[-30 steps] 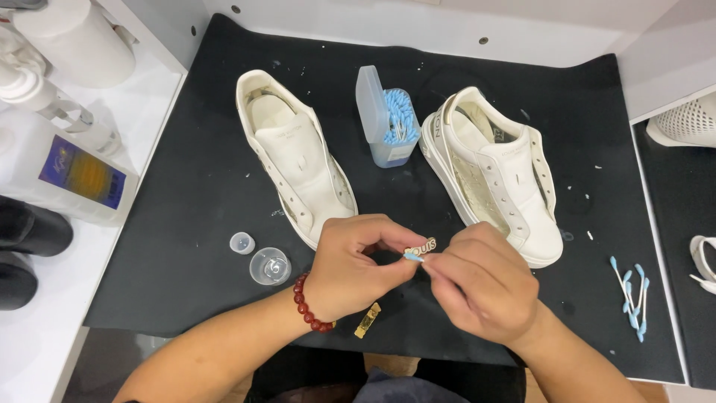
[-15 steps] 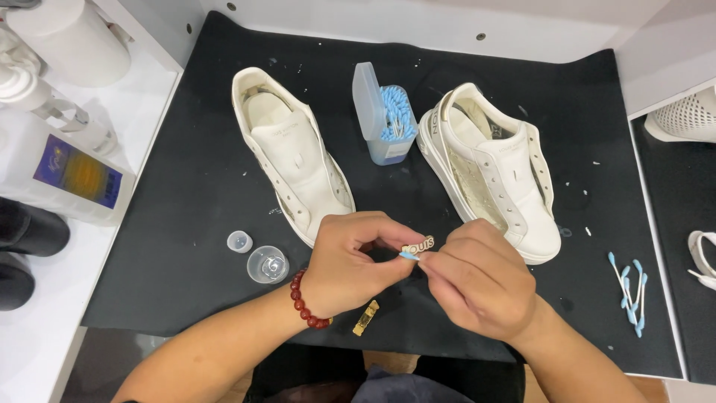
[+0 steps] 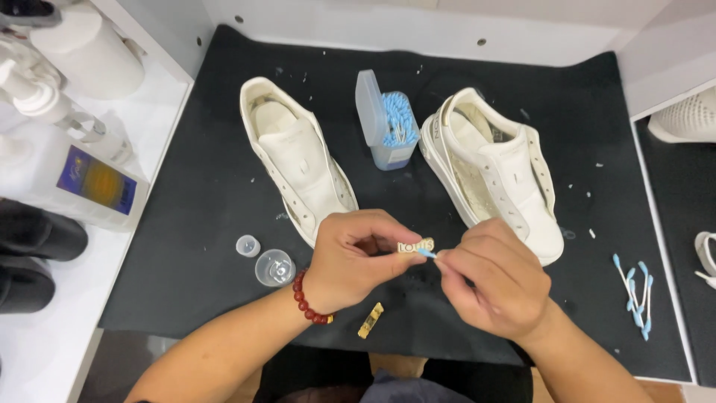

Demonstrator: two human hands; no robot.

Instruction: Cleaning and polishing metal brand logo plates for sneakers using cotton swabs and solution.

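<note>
Bare forearms, no sleeves; red bead bracelet [image 3: 307,300] on left wrist.

Shoe-cleaning workstation, likely a repair or care shop. Indicators: black work mat [image 3: 186,246] flecked with debris, 2 unlaced white sneakers [image 3: 298,157], open box of blue cotton swabs [image 3: 388,123], pump bottles [image 3: 45,89], small clear cups [image 3: 274,267].

Both bare forearms reach in from the lower edge and meet at the middle. The left hand [image 3: 358,257], a string of dark red beads on its wrist, is curled, thumb and forefinger pinched. The right hand [image 3: 488,280] is closed in a loose fist just beside the left hand, its fingertips [image 3: 447,257] pinched and pointing towards the left hand's thumb.
</note>
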